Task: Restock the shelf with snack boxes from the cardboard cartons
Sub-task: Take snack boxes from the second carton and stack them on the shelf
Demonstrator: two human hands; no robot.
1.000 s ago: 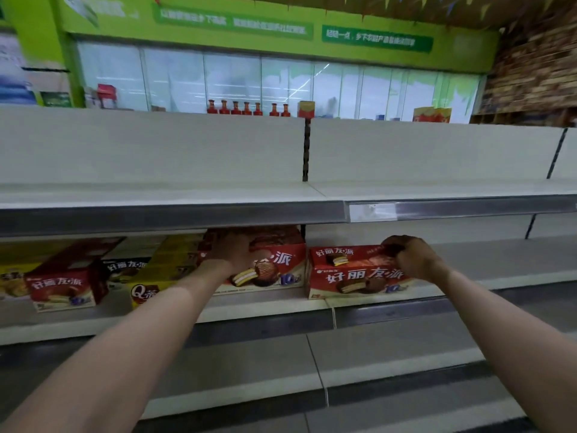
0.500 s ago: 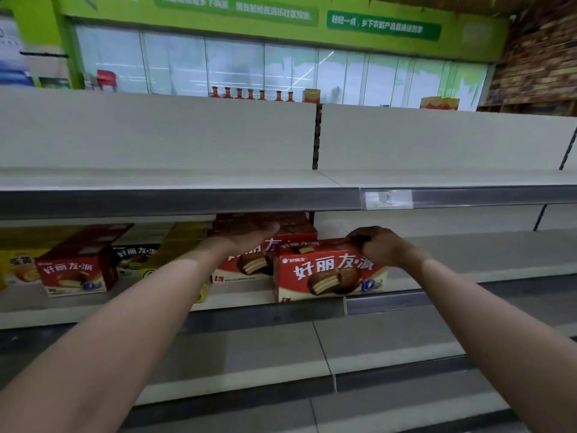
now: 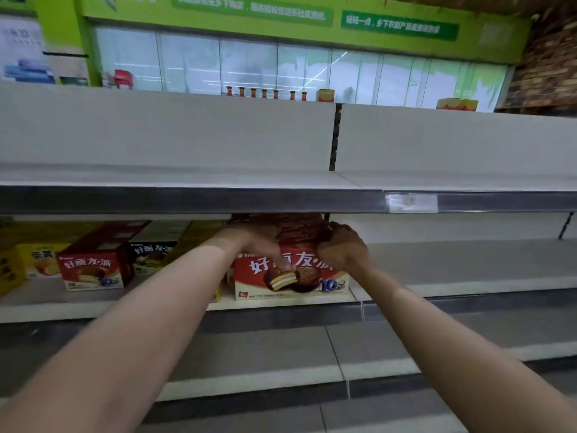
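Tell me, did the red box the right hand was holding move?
Yes. The red box slid left along the shelf, from right of the dark upright post to mostly left of it, in front of the other red box.

Middle shelf (image 3: 468, 270), right of centre frame: bare board from the large red snack box (image 3: 290, 276) out to the right edge; free passage there. Overhead, the upper shelf's grey front rail (image 3: 218, 200) caps the opening low, limiting vertical clearance. Centre: that box fills the bay front, my left hand (image 3: 265, 242) over its face and my right hand (image 3: 343, 248) at its right end. Left of frame: a smaller red box (image 3: 93, 270) and yellow boxes (image 3: 37, 260) stand close together. Lower shelf (image 3: 249, 348) bare.
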